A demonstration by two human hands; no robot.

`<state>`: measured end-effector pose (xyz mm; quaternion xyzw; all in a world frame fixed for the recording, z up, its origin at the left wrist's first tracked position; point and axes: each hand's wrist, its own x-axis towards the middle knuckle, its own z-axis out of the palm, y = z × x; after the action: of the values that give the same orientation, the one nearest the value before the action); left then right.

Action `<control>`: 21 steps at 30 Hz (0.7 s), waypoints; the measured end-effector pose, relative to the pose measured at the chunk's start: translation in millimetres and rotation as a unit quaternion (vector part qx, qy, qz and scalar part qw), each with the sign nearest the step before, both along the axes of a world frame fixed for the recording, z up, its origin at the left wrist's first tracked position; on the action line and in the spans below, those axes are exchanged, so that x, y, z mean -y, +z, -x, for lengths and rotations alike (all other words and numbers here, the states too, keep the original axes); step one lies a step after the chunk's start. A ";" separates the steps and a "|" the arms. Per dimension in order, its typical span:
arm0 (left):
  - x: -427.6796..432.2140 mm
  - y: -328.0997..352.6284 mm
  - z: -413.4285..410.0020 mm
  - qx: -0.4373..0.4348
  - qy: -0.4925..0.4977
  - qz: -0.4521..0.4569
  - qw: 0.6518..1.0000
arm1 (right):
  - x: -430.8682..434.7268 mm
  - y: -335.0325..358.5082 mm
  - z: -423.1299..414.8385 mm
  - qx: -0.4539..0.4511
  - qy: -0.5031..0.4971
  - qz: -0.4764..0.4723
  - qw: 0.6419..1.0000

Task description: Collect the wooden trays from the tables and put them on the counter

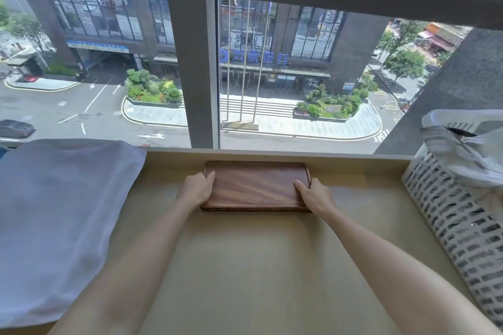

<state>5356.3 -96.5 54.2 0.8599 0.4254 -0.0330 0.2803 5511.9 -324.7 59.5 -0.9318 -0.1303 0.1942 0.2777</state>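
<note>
Forearms reach up from the bottom of the frame across a bare beige surface (245, 266) toward the window. At lower left a pale cloth or pillow (60, 220) lies on that surface; at right stands a white perforated basket (457, 226) with white fabric draped over its rim.

At the centre of the frame, a dark wooden tray (255, 185) lies flat near the far edge of the surface, just below the window sill. The left hand (196, 189) curls around its left short edge, thumb on top and fingers tucked beneath; the right hand (315, 194) grips the right short edge the same way. Both hands are closed on the tray, which looks to be touching the surface or barely off it; which, I cannot tell.

Beyond the glass, in the upper half, are a street, planters and a building front.

Judging by this, the task is under way: one tray is being handled, but whether it is being collected or set down is unclear, and no other trays show.
</note>
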 end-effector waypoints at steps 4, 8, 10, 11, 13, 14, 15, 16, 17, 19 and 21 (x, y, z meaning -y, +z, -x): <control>-2.5 -2.0 -1.8 -0.004 -0.007 -0.006 1.000 | -0.5 -1.8 -4.7 0.008 0.006 0.014 1.000; -4.4 -1.2 -1.3 -0.018 -0.015 -0.034 0.999 | -0.6 -2.3 -6.7 0.031 0.017 0.054 0.998; -5.0 -1.2 -1.7 -0.018 -0.017 -0.044 0.999 | -1.0 -0.8 -8.8 0.038 0.029 0.063 0.997; -5.1 -0.8 -1.4 -0.022 -0.019 -0.044 0.999 | -1.3 0.3 -9.4 0.036 0.036 0.063 0.997; -5.0 0.0 -0.9 -0.029 -0.019 -0.056 0.998 | -1.5 1.7 -8.9 0.042 0.047 0.078 0.995; -4.9 0.3 -0.9 -0.033 -0.019 -0.068 0.997 | -1.5 1.5 -8.3 0.052 0.053 0.090 0.993; -3.1 2.7 -0.8 -0.038 -0.020 -0.078 0.996 | -1.8 3.3 -6.0 0.060 0.060 0.105 0.991; -1.3 3.9 -1.1 -0.037 -0.023 -0.092 0.995 | -1.8 3.3 -4.7 0.070 0.068 0.116 0.988; 1.5 6.9 -0.9 -0.034 -0.024 -0.103 0.994 | -1.5 5.2 -2.8 0.077 0.075 0.125 0.986; 7.6 12.9 -0.9 -0.022 -0.023 -0.113 0.993 | -0.8 7.6 0.5 0.085 0.086 0.138 0.983; 9.5 24.2 1.9 -0.010 -0.017 -0.122 0.992 | -0.3 14.5 2.7 0.116 0.097 0.155 0.976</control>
<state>5354.4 -106.0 78.4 0.8943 0.4143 0.0060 0.1689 5509.2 -324.4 74.1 -0.9627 -0.2194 0.1281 0.0929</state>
